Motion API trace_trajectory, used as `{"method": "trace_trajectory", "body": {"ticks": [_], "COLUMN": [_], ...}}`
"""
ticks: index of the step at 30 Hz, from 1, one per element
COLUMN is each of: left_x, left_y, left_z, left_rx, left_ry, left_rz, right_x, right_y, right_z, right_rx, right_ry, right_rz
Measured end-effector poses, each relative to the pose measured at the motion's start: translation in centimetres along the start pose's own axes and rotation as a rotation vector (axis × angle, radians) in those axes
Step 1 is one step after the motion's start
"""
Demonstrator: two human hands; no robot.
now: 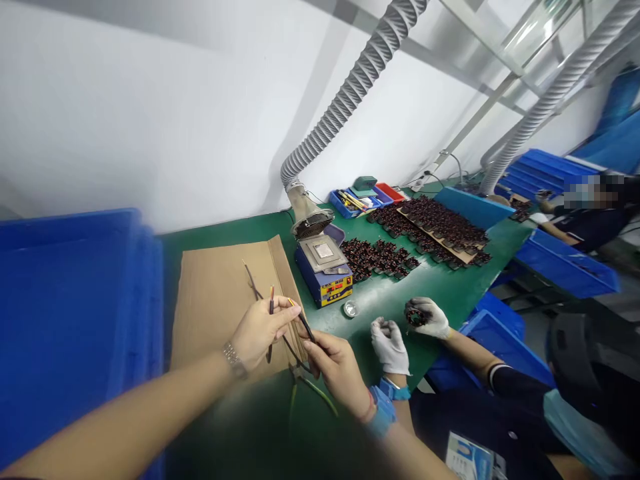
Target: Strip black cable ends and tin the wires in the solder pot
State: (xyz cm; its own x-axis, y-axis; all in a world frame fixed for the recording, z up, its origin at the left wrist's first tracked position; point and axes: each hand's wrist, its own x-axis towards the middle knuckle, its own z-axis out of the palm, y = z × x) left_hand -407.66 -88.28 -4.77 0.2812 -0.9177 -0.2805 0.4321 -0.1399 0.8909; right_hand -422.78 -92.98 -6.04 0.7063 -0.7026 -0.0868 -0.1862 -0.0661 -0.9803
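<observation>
My left hand (263, 328) is closed in a pinch on a bundle of thin wires (271, 303) with red, orange and black ends sticking up above the brown cardboard sheet (220, 293). My right hand (336, 367) is closed too, gripping the black wire (306, 327) just right of the left fingertips, with green and black leads trailing below it. The hands almost touch. A watch sits on my left wrist and a blue strap on my right wrist.
A blue solder pot (324, 270) stands under a grey fume hose (350, 93). Several dark coils (430, 227) lie on the green table (380, 300). A blue bin (75, 313) is at left. A co-worker's white-gloved hands (405, 330) hold a coil at right.
</observation>
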Motion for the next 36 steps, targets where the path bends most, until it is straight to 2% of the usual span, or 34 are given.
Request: {"method": "trace_trajectory", "body": {"ticks": [4, 11, 16, 19, 25, 30, 33, 36], "left_x": [0.0, 0.0, -0.1, -0.1, -0.3, -0.5, -0.4, -0.2], "left_y": [0.0, -0.2, 0.2, 0.1, -0.6, -0.9, -0.7, -0.2], "left_z": [0.0, 0.2, -0.2, -0.3, 0.2, 0.7, 0.5, 0.2], "left_rx": [-0.086, -0.176, -0.121, -0.127, -0.121, -0.129, -0.089, -0.017], "left_ry": [-0.016, 0.003, -0.114, -0.136, -0.047, -0.003, -0.065, -0.160], "left_rz": [-0.055, -0.057, -0.053, -0.071, -0.094, -0.089, -0.069, -0.073], "right_x": [0.0, -0.3, -0.3, -0.4, -1.5, -1.9, -1.9, -1.6], "right_y": [0.9, 2.0, 0.8, 0.8, 2.8, 2.8, 1.9, 0.6], "right_z": [0.0, 1.1, -0.3, -0.7, 1.8, 3.3, 2.3, -0.1], "right_rx": [0.140, 0.441, 0.427, 0.421, 0.508, 0.470, 0.434, 0.339], "right_ry": [0.001, -0.025, -0.096, -0.109, -0.042, -0.038, -0.087, -0.251], "right_rz": [0.039, 0.098, 0.115, 0.133, 0.104, 0.091, 0.132, 0.214]}}
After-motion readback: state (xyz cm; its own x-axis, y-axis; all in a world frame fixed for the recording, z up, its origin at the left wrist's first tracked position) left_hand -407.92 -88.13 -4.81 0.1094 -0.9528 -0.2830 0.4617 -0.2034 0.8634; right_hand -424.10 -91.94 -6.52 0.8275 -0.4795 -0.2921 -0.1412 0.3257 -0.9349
